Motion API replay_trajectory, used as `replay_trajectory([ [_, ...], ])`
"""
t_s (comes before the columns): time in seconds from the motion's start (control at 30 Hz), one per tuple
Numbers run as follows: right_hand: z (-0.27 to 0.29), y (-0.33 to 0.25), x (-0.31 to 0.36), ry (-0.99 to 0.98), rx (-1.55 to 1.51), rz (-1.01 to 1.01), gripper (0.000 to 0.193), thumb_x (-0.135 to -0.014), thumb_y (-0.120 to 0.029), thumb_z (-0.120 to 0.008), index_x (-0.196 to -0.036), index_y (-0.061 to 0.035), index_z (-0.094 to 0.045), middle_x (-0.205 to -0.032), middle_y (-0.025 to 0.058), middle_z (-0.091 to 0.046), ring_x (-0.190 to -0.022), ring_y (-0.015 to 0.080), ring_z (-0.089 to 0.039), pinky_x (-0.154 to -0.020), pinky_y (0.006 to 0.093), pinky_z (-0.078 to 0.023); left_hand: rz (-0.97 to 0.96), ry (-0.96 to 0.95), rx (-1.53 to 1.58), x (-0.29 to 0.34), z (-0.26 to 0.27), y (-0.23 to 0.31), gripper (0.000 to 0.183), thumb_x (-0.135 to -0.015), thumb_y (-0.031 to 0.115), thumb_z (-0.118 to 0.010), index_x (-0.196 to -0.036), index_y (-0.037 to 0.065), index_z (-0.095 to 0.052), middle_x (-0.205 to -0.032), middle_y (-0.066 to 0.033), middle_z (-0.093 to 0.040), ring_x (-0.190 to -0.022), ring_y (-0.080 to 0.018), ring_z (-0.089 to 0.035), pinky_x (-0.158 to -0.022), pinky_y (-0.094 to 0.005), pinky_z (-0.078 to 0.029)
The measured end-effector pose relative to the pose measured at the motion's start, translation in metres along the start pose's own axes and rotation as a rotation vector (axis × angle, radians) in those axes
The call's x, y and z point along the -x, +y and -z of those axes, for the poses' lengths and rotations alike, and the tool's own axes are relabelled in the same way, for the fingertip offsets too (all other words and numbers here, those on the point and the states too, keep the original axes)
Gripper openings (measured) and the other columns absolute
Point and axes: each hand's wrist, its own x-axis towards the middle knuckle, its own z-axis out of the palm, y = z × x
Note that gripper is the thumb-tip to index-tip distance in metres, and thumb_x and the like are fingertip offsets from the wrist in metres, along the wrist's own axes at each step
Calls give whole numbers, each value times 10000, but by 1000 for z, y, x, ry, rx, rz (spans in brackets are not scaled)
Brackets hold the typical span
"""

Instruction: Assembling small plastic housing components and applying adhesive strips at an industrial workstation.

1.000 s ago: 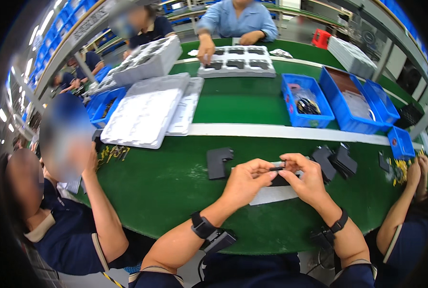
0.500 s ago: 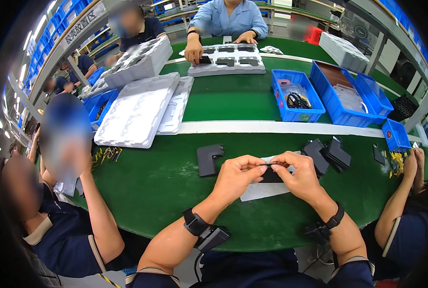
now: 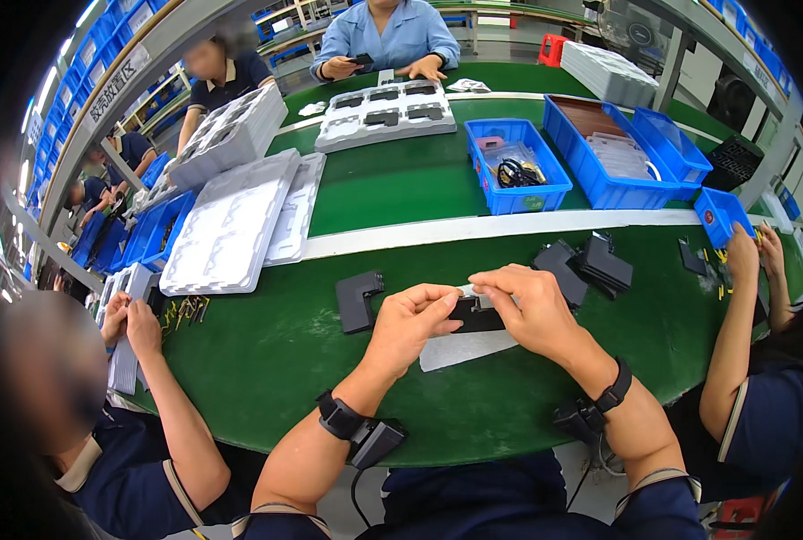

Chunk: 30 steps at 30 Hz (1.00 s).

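Observation:
My left hand [image 3: 410, 324] and my right hand [image 3: 532, 310] meet over the table, thumbs and fingers pinched together. Whatever sits between the fingertips is too small and covered to make out. Just below them a black plastic part [image 3: 478, 319] with a small notch lies above a pale sheet [image 3: 460, 351], partly hidden by my fingers. To the left of my left hand rests an L-shaped black housing [image 3: 354, 304]. Beyond my right hand lie more black housings [image 3: 606, 265], leaning against one another.
White moulded trays [image 3: 230, 225] lean at the left. Blue bins [image 3: 520, 171] stand beyond the white strip [image 3: 401, 236]. Across the table a person in blue handles a black part over a tray [image 3: 385, 121]. Co-workers' hands work at both sides, near small yellow pieces [image 3: 185, 310].
My head view has shifted slightly. My right hand has turned over the black part, and my fingertips have risen off it. The person opposite has lifted a black part from the tray.

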Motion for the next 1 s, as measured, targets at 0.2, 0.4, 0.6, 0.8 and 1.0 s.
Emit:
replay_trajectory([
  [0.2,6,-2,0,-102,21,-68,91,-778,-80,-670,-822,-2,-688,-727,134,-647,-652,269,-599,-580,346,-473,-48,-32,-61,2,-2,0,214,-908,136,-599,-1052,-21,-627,-974,-71,-639,-866,-104,-611,-777,-276,-561],
  [0.4,6,3,0,-85,139,65,98,-761,-140,-666,-737,-45,-655,-686,94,-636,-702,268,-602,-591,403,-477,-70,1,-148,2,-5,-2,230,-918,152,-591,-1069,-21,-611,-990,-72,-640,-860,-117,-624,-770,-283,-563],
  [0.6,1,-1,2,-72,227,108,81,-755,-102,-652,-707,-53,-607,-691,74,-621,-718,254,-593,-589,398,-475,-103,31,-124,4,-9,-3,227,-913,129,-595,-1080,-25,-605,-992,-80,-647,-855,-120,-630,-766,-267,-559],
  [0.8,2,-5,5,-47,220,150,54,-752,-78,-647,-729,-35,-625,-697,89,-622,-707,266,-595,-582,372,-472,-71,-81,-128,1,-3,-9,165,-894,103,-617,-1022,0,-626,-945,-63,-655,-834,-93,-622,-748,-247,-556],
  [1.0,13,-1,-5,-276,-187,-347,120,-757,-71,-683,-862,-12,-689,-759,143,-674,-687,222,-655,-643,304,-497,-48,-33,-81,-1,-4,-10,159,-878,128,-646,-985,9,-649,-882,-24,-649,-786,-62,-595,-710,-225,-546],
])
